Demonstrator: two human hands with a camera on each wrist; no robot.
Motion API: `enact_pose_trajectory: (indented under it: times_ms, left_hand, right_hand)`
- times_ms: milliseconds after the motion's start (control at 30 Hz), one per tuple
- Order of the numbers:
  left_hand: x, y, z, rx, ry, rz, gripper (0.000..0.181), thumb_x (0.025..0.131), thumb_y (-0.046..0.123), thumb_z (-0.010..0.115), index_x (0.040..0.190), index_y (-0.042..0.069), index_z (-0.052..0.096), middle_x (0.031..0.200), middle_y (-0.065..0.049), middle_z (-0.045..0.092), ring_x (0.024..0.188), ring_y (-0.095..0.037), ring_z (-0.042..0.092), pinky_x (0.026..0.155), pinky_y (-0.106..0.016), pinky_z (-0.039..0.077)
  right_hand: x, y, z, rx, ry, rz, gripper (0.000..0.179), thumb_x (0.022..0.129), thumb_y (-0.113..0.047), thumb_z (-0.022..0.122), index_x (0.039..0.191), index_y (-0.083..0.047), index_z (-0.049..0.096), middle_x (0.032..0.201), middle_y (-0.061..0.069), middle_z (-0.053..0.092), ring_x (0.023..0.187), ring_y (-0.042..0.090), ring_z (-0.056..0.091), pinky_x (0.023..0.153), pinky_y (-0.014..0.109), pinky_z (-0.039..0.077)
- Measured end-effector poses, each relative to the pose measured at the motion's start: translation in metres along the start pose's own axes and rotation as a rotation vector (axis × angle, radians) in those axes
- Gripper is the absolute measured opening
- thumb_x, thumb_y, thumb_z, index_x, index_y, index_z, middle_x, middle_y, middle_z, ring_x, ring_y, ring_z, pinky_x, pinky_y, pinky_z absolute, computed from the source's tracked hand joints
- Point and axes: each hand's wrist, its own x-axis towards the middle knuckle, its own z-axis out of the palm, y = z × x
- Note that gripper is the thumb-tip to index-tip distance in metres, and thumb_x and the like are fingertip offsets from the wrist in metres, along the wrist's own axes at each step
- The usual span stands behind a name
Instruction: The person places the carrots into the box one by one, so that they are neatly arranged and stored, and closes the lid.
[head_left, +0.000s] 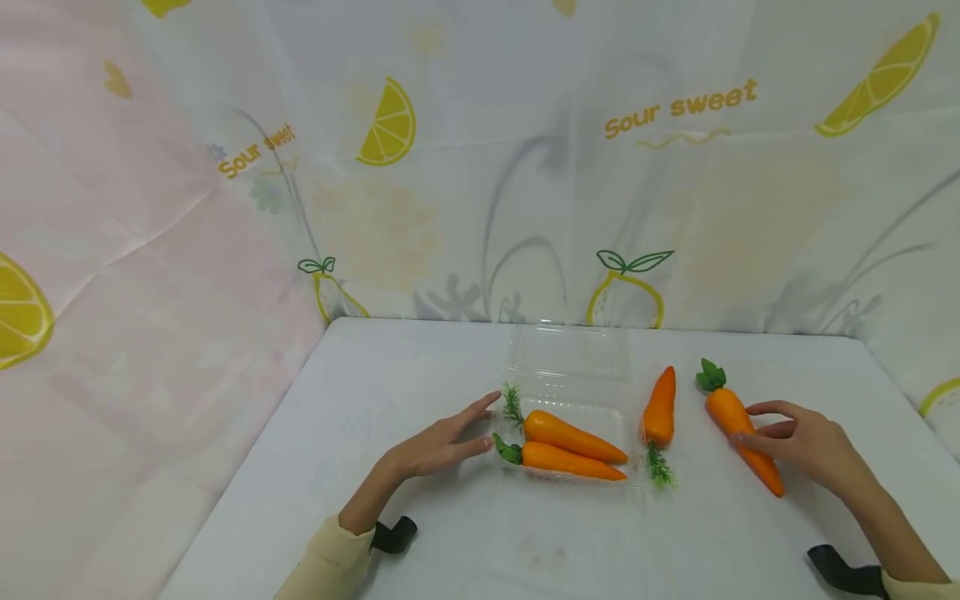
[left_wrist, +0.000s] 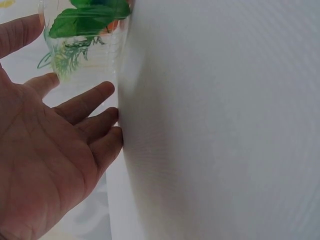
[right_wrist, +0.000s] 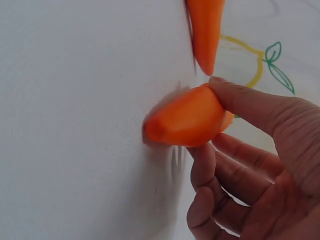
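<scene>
A clear plastic clamshell box stands with its lid raised back, and two carrots with green tops lie inside, an upper carrot and a lower carrot. My left hand is at the box's left side, fingers spread; in the left wrist view the thumb and a finger touch or nearly touch the clear wall. On the right, my right hand pinches a carrot with broad green leaves between thumb and fingers. Its tip points toward the right wrist camera and rests on or close to the table.
Between the box and my right hand lies another carrot, its feathery green top toward me. The box's clear lid leans toward the back edge of the white table. A lemon-print cloth hangs behind.
</scene>
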Motion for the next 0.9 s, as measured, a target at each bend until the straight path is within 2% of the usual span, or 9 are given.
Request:
enact_pose_trajectory:
  times_ms: [433,633,900]
  left_hand:
    - [0.000,0.001,0.000,0.005,0.007,-0.009,0.069,0.100,0.052,0.048,0.158,0.040,0.013,0.155,-0.004,0.037,0.143,-0.024,0.031,0.113,-0.058,0.022]
    - [0.000,0.001,0.000,0.004,0.006,-0.010,0.069,0.100,0.051,0.048,0.158,0.040,0.013,0.155,-0.005,0.037,0.143,-0.025,0.031,0.113,-0.059,0.022]
    - [0.000,0.002,0.000,0.010,0.003,-0.010,0.070,0.100,0.051,0.049,0.158,0.039,0.013,0.155,-0.005,0.037,0.143,-0.025,0.031,0.113,-0.058,0.022]
  right_hand:
    - [-0.003,-0.002,0.004,0.001,0.066,-0.008,0.082,0.082,-0.057,0.074,0.127,0.009,0.054,0.100,0.027,0.069,0.089,0.043,0.063,0.065,0.045,0.055]
    - [-0.006,-0.007,0.004,0.011,0.121,-0.052,0.075,0.083,-0.051,0.075,0.126,0.007,0.056,0.098,0.025,0.070,0.088,0.041,0.064,0.064,0.042,0.055]
    - [-0.009,-0.015,0.002,0.032,0.144,-0.105,0.069,0.085,-0.047,0.076,0.127,0.005,0.058,0.100,0.023,0.071,0.092,0.042,0.065,0.063,0.038,0.054]
